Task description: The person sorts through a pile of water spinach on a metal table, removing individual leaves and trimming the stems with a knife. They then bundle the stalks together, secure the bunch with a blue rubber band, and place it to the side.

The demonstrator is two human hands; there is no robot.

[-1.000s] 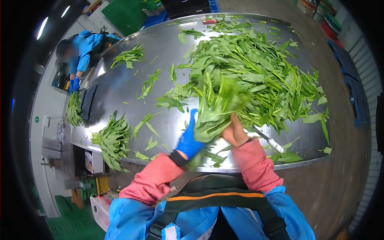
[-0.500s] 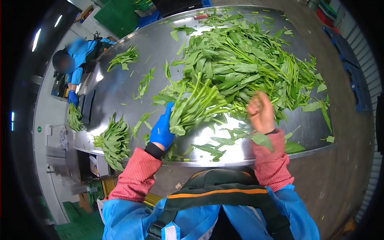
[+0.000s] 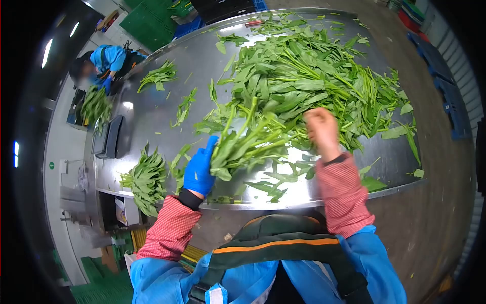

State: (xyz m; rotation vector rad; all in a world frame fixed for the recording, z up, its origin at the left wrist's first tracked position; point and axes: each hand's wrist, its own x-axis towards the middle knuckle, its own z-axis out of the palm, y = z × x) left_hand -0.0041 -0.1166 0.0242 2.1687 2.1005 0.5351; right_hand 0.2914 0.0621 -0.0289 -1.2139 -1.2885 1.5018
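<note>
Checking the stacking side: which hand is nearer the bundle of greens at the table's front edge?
Left. The gloved left hand, gripping a bunch, is beside the bundle; the bare right hand is far across, at the big pile.

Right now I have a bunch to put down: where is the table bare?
The table is mostly bare left of the pile, between the small far bunch and the stacked bundle at the near edge. Crowded: the pile, the greens in the left hand, loose leaves by the right hand.

I note: left hand (image 3: 200,169) gloved blue; leafy bunch (image 3: 243,144) bright green; sleeves (image 3: 169,230) red-white fine check; table (image 3: 152,116) silver-grey; strap (image 3: 276,249) dark green, orange-striped; apron (image 3: 157,276) light blue.
</note>
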